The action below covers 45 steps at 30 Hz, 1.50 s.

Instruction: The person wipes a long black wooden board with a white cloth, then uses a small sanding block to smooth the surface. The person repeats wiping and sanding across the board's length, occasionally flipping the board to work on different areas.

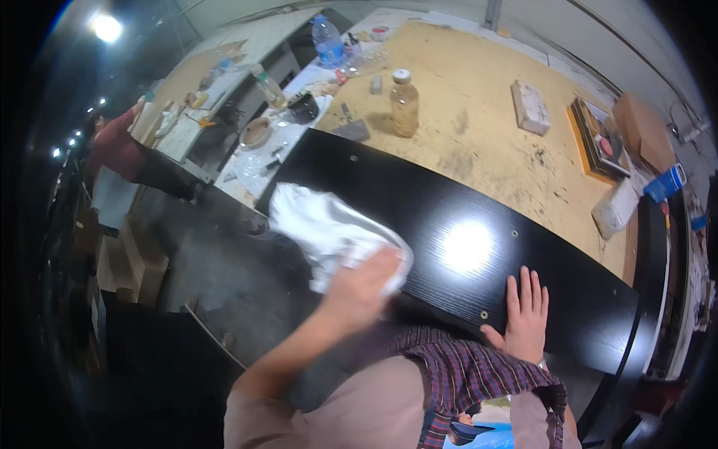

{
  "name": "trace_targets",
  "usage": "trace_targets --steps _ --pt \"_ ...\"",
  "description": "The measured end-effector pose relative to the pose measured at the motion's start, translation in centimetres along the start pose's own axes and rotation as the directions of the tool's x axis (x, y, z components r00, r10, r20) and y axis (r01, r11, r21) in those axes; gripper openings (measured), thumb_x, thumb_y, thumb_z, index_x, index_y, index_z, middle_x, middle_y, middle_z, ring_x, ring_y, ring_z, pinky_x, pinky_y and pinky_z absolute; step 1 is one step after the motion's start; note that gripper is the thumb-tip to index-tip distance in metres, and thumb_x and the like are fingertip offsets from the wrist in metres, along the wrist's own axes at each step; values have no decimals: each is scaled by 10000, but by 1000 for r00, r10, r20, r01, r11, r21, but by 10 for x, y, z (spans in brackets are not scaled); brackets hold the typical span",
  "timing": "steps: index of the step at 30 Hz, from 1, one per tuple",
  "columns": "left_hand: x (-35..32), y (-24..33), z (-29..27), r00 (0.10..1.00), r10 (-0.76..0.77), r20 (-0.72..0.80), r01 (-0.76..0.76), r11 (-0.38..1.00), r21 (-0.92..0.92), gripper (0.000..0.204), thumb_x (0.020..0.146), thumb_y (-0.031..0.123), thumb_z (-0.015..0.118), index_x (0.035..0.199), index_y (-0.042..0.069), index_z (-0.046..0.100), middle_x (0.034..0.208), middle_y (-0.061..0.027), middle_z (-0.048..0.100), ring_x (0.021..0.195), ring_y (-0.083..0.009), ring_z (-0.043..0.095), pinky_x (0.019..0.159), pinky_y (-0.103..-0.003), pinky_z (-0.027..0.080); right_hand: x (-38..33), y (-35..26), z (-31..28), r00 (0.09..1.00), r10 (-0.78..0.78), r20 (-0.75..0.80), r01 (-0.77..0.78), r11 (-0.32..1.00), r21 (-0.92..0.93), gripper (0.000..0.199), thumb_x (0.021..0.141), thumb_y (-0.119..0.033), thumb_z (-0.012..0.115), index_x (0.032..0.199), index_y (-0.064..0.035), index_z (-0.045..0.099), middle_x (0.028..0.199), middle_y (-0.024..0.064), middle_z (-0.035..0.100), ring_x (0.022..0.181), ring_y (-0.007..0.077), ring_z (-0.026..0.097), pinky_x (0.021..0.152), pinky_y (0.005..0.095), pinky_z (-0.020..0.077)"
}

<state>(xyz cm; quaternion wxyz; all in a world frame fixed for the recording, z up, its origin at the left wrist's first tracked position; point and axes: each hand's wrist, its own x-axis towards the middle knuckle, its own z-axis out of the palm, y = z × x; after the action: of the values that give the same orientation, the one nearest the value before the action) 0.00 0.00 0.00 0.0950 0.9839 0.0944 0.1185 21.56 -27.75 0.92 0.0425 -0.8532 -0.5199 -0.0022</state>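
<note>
A long black wood-grain board (419,198) lies slantwise across the near side of the worktable, with small round metal fittings set in its surface. My left hand (363,288), slightly blurred, is closed on a white cloth (318,221). The cloth is bunched under my fingers and spreads over the board's near edge at the left. Flat on the board's right part rests my right hand (527,318), fingers stretched out and thumb apart. A round fitting (484,315) sits just beside that thumb.
Behind the board, the tan worktable (449,90) holds a bottle of yellowish liquid (404,105), a pale block (530,108) and an open box (600,138). A blue can (665,183) is at right. A water bottle (327,43) stands farther back. Another person (123,146) works at far left.
</note>
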Motion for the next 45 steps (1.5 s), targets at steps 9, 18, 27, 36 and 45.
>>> trace_targets --steps 9,18,27,36,45 --pt "12 -226 -33 795 -535 -286 545 837 -49 556 1000 315 575 1469 38 466 1386 -243 575 1302 -406 531 1059 -484 439 2 -11 -5 1000 -2 1 2 1000 6 1010 847 -718 557 1500 35 394 1610 287 290 1499 475 251 1194 620 181" --pt "17 -218 -45 880 -333 -340 306 943 -131 348 838 19 693 1185 41 717 1205 -194 684 1132 -351 597 974 -402 476 -1 -13 -11 999 47 26 -47 999 -6 1021 865 -788 466 1487 20 423 1591 283 330 1485 467 287 1189 618 200" --pt "40 -229 -88 730 -675 -105 671 737 -78 357 774 284 844 793 -43 701 756 -254 679 745 -435 667 700 -482 511 0 -11 -7 999 37 11 -37 999 -10 1038 861 -797 462 1498 21 413 1586 291 335 1472 480 305 1181 625 209" --pt "66 -242 -102 705 -709 31 704 704 96 389 708 266 889 718 -62 681 778 -286 677 814 -448 684 743 -487 533 0 -7 -2 1000 19 -1 -19 999 -36 1054 855 -806 460 1494 30 416 1575 307 341 1461 493 317 1169 634 229" --pt "74 -244 -107 644 -759 97 749 652 120 431 684 294 907 748 -71 688 830 -292 694 854 -437 700 770 -480 546 0 -8 -2 1000 22 -9 -22 1000 -19 1048 859 -810 455 1490 26 421 1564 315 350 1450 500 329 1161 645 237"
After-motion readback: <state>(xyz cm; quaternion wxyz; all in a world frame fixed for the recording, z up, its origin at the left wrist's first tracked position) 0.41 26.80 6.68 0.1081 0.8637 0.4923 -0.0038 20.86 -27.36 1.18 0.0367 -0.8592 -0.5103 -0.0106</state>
